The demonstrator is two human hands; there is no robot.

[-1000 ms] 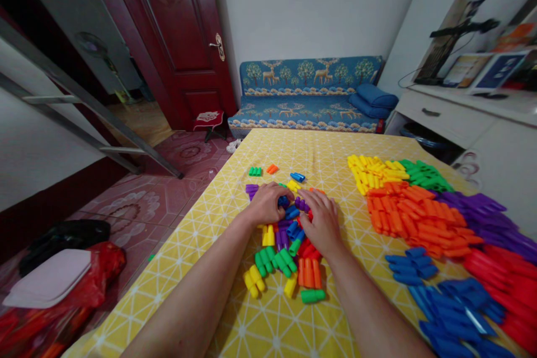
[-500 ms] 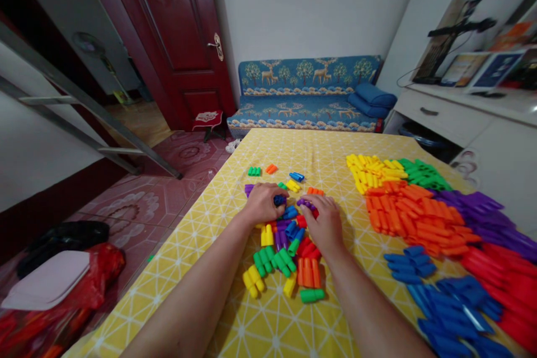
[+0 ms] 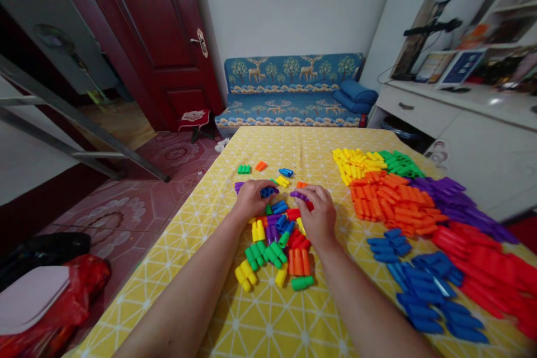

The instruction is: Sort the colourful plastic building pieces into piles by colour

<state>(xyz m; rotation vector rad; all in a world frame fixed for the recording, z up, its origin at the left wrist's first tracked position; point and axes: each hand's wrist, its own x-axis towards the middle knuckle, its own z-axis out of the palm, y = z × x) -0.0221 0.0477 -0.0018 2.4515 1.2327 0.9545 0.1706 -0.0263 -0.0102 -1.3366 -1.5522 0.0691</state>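
– Yellow cloth (image 3: pixel 302 319) covers the tabletop (image 3: pixel 289 142), and a sofa (image 3: pixel 289 106) stands at twelve o'clock past its far edge. Taking the mixed heap (image 3: pixel 277 235) as the centre of the dial, where are the hands?

– Left hand (image 3: pixel 250 199) is at eleven o'clock, gripping a blue piece (image 3: pixel 267 193) between thumb and fingers, its round open ends showing.

– And the other?

– Right hand (image 3: pixel 319 213) is at two, with a purple piece (image 3: pixel 298 196) pinched between thumb and fingertips. Blue and purple are apart, with a gap between them. I cannot tell whether the purple one touches anything underneath.

– What lies over on the right?

– Piles by colour. The yellow pile (image 3: pixel 358 163) is at about two o'clock, with the green pile (image 3: pixel 401 164) against its right side. Around three comes the orange pile (image 3: pixel 390 201), the purple pile (image 3: pixel 457 201) farther out the same way. Between three and four is the red pile (image 3: pixel 490 263), and at four the blue pile (image 3: pixel 428 285).

– Anything loose?

– A green piece (image 3: pixel 244 169) at eleven, with an orange piece (image 3: pixel 260 165) just beside it, both beyond the left hand.
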